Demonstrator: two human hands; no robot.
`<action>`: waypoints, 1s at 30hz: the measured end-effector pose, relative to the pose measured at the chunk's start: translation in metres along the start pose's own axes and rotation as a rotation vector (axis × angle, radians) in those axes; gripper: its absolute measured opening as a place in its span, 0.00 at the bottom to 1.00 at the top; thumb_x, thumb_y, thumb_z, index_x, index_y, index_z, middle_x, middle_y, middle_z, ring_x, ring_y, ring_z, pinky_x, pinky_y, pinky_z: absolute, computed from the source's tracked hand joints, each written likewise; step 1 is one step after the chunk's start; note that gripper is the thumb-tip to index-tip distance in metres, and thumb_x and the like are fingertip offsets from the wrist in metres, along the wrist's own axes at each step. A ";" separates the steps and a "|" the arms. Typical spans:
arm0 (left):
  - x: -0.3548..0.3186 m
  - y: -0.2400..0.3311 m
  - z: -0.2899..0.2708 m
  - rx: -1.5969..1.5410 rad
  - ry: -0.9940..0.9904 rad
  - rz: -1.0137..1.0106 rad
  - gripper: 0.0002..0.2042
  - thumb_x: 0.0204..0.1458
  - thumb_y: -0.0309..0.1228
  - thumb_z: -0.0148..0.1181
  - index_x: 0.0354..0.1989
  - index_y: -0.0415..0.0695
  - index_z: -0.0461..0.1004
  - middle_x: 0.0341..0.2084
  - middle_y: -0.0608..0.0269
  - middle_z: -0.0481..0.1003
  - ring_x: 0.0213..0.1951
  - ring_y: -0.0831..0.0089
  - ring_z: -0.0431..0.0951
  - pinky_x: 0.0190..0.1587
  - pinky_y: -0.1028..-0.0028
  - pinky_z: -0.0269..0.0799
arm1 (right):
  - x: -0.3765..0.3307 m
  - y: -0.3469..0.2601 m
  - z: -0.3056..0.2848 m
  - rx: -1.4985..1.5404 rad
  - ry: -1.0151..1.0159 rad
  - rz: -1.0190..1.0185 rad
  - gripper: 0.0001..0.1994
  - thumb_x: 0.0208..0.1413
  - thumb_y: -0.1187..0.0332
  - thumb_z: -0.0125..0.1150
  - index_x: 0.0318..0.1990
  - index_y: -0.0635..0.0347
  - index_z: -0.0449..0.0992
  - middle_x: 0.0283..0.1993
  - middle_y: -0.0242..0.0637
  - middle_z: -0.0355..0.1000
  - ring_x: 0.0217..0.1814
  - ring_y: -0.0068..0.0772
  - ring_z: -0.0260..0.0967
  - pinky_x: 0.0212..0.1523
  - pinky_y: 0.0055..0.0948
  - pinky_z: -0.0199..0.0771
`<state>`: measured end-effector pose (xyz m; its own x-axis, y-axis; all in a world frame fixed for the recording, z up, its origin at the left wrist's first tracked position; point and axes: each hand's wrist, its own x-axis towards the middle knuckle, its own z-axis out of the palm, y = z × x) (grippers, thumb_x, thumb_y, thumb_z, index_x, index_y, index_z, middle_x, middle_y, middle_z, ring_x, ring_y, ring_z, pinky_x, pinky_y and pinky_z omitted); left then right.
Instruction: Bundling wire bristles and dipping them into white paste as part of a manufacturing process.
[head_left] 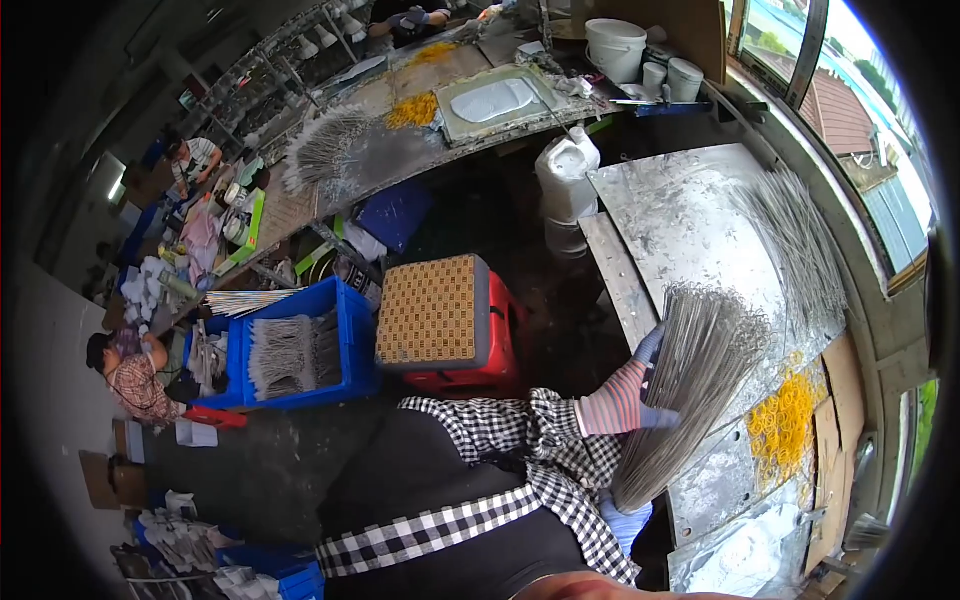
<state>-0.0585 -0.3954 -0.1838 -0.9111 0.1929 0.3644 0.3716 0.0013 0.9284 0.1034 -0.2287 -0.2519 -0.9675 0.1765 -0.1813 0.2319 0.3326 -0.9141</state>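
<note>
We see both gloved hands gripping a bundle of thin grey sticks (690,385) over the metal counter (680,220) at right: the left hand (645,385) wraps its middle, the right hand (625,520) clasps its near end. Yellow rubber bands (782,425) lie just right.

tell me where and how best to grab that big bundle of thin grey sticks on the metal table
Probably around the narrow lower end of the bundle of thin grey sticks, where they gather tight; the top fans out too wide for one grip. It leans over the near edge of the metal table, so come from that side. One gloved hand wraps it midway there, another gloved hand sits at the base.
</note>
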 end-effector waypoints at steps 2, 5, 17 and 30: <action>0.000 -0.010 -0.005 -0.070 0.019 -0.016 0.56 0.45 0.29 0.70 0.77 0.57 0.33 0.72 0.48 0.50 0.72 0.60 0.52 0.71 0.62 0.53 | -0.003 0.009 0.000 -0.093 0.072 -0.118 0.18 0.40 0.77 0.72 0.42 0.69 0.77 0.37 0.39 0.78 0.36 0.32 0.72 0.43 0.36 0.74; 0.008 -0.008 -0.006 -0.608 0.029 -0.389 0.51 0.46 0.22 0.61 0.77 0.57 0.35 0.68 0.49 0.57 0.68 0.63 0.60 0.68 0.63 0.60 | -0.008 -0.014 0.007 0.484 0.197 -0.111 0.19 0.39 0.77 0.72 0.42 0.69 0.77 0.37 0.41 0.78 0.36 0.32 0.73 0.43 0.37 0.74; -0.005 -0.029 0.019 -0.062 0.008 -0.159 0.58 0.41 0.31 0.76 0.75 0.42 0.35 0.67 0.50 0.58 0.67 0.60 0.60 0.68 0.58 0.58 | 0.003 0.031 0.011 -0.411 0.087 -0.262 0.23 0.40 0.66 0.76 0.44 0.66 0.77 0.36 0.45 0.79 0.38 0.41 0.78 0.41 0.39 0.77; 0.004 -0.004 0.022 -0.314 0.031 -0.009 0.61 0.44 0.44 0.77 0.76 0.40 0.33 0.73 0.54 0.48 0.73 0.67 0.48 0.73 0.67 0.42 | 0.006 0.013 0.017 0.060 0.212 -0.096 0.24 0.33 0.77 0.74 0.43 0.71 0.75 0.41 0.47 0.77 0.41 0.46 0.74 0.47 0.46 0.73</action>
<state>-0.0593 -0.3728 -0.1874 -0.9207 0.1646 0.3538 0.2947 -0.3011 0.9069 0.0986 -0.2385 -0.2713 -0.9405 0.3393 -0.0176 0.1269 0.3027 -0.9446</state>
